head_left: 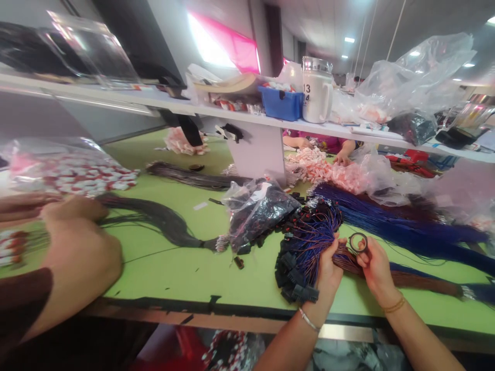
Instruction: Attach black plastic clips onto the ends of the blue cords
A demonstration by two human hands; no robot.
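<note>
My left hand [329,263] is closed around a thick bundle of blue and brown wires [309,237], just behind the fan of black connectors [290,273] on their ends. Close beside it, my right hand [375,268] grips a roll of black tape [358,242] by its edge, against the wires. The rest of the bundle runs right across the green table [162,273]. Behind my hands lie more loose blue wires [386,226]. To the left rests a clear plastic bag of black parts [259,211], with black connectors spilling near it.
At left, a co-worker's arm [85,252] reaches over dark wires [154,216]. Across the table, another person's hands [342,154] touch pinkish-white connectors [328,170]. A shelf [247,116] spans above, bearing a blue bin [282,103], a white mug [317,95] and plastic bags [413,77].
</note>
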